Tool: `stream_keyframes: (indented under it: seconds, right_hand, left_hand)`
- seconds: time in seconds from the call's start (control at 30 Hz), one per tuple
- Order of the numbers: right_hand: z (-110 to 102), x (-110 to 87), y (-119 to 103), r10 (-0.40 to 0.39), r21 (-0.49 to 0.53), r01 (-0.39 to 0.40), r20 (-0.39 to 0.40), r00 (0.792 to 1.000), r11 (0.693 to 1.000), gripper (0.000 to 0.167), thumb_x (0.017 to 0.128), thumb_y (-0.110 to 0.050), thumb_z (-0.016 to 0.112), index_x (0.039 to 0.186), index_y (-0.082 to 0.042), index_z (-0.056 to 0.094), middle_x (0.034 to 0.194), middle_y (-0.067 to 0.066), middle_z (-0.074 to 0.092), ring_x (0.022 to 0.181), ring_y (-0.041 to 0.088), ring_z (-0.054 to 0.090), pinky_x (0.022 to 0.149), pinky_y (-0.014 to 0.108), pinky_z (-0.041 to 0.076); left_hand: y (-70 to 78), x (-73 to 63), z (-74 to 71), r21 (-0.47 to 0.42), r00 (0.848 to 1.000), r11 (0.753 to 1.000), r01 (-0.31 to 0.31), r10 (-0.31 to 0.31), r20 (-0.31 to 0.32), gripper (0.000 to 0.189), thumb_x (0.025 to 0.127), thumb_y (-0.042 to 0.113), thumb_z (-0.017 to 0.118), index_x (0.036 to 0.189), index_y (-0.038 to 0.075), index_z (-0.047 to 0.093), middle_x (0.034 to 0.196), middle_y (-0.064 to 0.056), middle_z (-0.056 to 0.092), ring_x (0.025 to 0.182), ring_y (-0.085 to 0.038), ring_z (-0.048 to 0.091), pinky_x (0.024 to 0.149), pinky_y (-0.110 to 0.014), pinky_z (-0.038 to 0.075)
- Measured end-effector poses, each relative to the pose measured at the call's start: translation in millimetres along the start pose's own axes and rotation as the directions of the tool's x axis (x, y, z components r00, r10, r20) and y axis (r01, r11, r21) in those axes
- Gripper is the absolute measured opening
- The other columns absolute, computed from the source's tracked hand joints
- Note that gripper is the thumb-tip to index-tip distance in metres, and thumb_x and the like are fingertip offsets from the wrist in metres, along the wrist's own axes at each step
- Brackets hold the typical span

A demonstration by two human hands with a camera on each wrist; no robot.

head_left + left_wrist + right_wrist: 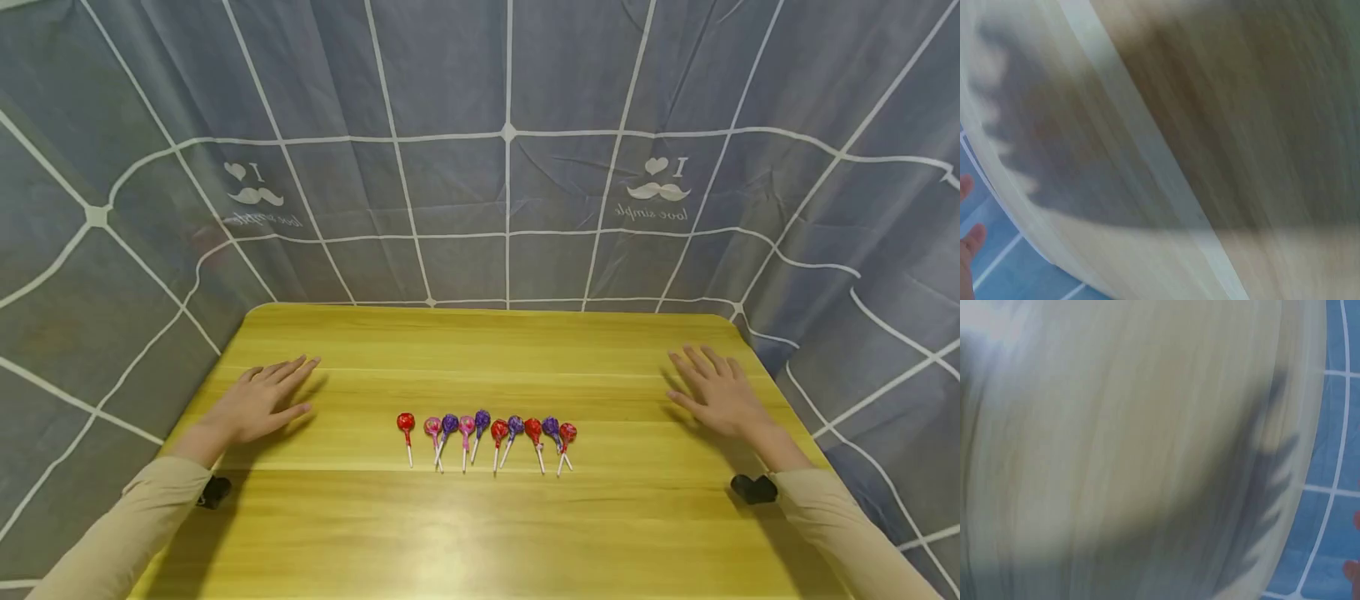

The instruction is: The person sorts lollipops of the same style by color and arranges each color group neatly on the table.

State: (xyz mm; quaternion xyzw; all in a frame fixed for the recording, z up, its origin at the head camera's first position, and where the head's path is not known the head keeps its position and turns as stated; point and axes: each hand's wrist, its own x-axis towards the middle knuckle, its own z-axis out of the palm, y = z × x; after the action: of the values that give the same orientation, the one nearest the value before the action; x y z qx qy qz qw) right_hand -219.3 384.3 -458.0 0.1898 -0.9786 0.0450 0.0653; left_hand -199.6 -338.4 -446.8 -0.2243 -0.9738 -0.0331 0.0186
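Observation:
Several wrapped lollipops lie in a row across the middle of the table, their white sticks toward me. At the row's left end is a red lollipop (pixel 406 422), a little apart from a pink lollipop (pixel 432 426). Purple ones such as this purple lollipop (pixel 482 418) mix with red and pink, and some sticks cross at the right end by another red lollipop (pixel 568 432). My left hand (pixel 258 400) is over the table's left side, fingers spread, holding nothing. Over the right side my right hand (pixel 717 394) is likewise spread and holds nothing. Both wrist views show mainly hand shadows on wood.
The yellow wood-grain table (pixel 450 533) has rounded far corners. Grey-blue curtains (pixel 450 183) with white grid lines stand behind it and along both sides. A black wrist device (pixel 214 492) shows under the left sleeve, and another black wrist device (pixel 753 489) under the right.

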Motion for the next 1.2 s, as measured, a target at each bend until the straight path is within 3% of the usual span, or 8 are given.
stream_keyframes:
  seconds: [0.23, 0.43, 0.63, 0.77, 0.93, 1.03, 1.2]
  right_hand:
    - [-1, 4.9, -16, -0.052, -0.014, 0.051, -0.078, 0.996, 0.999, 0.056, 0.092, -0.041, 0.059, 0.138, -0.009, 0.051, 0.143, 0.023, 0.045, 0.131, 0.045, 0.037, 0.101, 0.066, 0.028]
    - [-3, 7.9, -38, -0.109, 0.016, 0.114, -0.182, 0.977, 0.993, 0.042, 0.084, -0.023, 0.071, 0.122, -0.008, 0.064, 0.124, 0.018, 0.062, 0.114, 0.039, 0.052, 0.091, 0.061, 0.04]
    - [-1, 12.8, -62, -0.091, 0.116, 0.121, -0.239, 0.967, 0.986, 0.035, 0.082, -0.018, 0.074, 0.115, -0.007, 0.068, 0.111, 0.016, 0.069, 0.1, 0.035, 0.059, 0.083, 0.053, 0.048]
    - [2, 16.4, -79, -0.017, 0.236, 0.063, -0.19, 0.982, 0.97, 0.041, 0.084, -0.018, 0.073, 0.122, -0.007, 0.063, 0.111, 0.016, 0.069, 0.097, 0.035, 0.062, 0.079, 0.052, 0.051]
    - [6, 23.0, -98, 0.074, 0.386, -0.039, -0.076, 0.994, 0.922, 0.052, 0.088, -0.022, 0.069, 0.134, -0.006, 0.052, 0.113, 0.016, 0.067, 0.091, 0.028, 0.063, 0.07, 0.04, 0.051]
    - [8, 25.1, -109, 0.09, 0.447, -0.061, -0.044, 0.995, 0.892, 0.053, 0.089, -0.023, 0.069, 0.135, -0.006, 0.051, 0.113, 0.015, 0.067, 0.088, 0.025, 0.063, 0.067, 0.033, 0.049]
    - [5, 23.4, -128, 0.095, 0.484, -0.069, -0.03, 0.995, 0.872, 0.052, 0.087, -0.024, 0.071, 0.132, -0.007, 0.054, 0.109, 0.012, 0.068, 0.083, 0.019, 0.063, 0.064, 0.026, 0.047]
  left_hand:
    - [13.0, 7.6, -1.3, 0.005, 0.997, 1.0, 0.015, -0.015, -0.073, 0.064, 0.094, 0.042, 0.057, 0.149, 0.016, 0.035, 0.129, -0.018, 0.06, 0.116, -0.043, 0.056, 0.095, -0.064, 0.038]
    - [34.1, 16.0, -3.2, -0.012, 0.986, 0.999, 0.031, -0.032, -0.166, 0.051, 0.091, 0.035, 0.063, 0.136, 0.015, 0.052, 0.106, -0.008, 0.072, 0.095, -0.034, 0.066, 0.077, -0.05, 0.051]
    - [54.7, 24.8, -3.7, -0.112, 0.969, 0.989, 0.102, -0.124, -0.212, 0.051, 0.09, 0.037, 0.065, 0.134, 0.016, 0.054, 0.103, -0.007, 0.073, 0.079, -0.027, 0.067, 0.053, -0.032, 0.047]
    - [69.2, 29.6, -4.8, -0.205, 0.96, 0.968, 0.143, -0.186, -0.207, 0.051, 0.089, 0.038, 0.065, 0.133, 0.014, 0.055, 0.101, -0.008, 0.074, 0.08, -0.025, 0.069, 0.05, -0.028, 0.045]
    - [85.4, 33.8, -3.5, -0.325, 0.949, 0.926, 0.191, -0.259, -0.179, 0.05, 0.089, 0.038, 0.066, 0.131, 0.013, 0.057, 0.1, -0.005, 0.074, 0.079, -0.02, 0.066, 0.051, -0.026, 0.043]
    - [95.1, 34.8, -1.9, -0.386, 0.944, 0.898, 0.209, -0.288, -0.159, 0.048, 0.088, 0.038, 0.067, 0.129, 0.013, 0.06, 0.098, -0.004, 0.074, 0.076, -0.016, 0.064, 0.049, -0.025, 0.041]
    - [108.0, 35.4, 2.5, -0.459, 0.945, 0.857, 0.234, -0.313, -0.101, 0.049, 0.086, 0.041, 0.069, 0.125, 0.013, 0.063, 0.1, -0.005, 0.073, 0.077, -0.015, 0.064, 0.053, -0.025, 0.043]
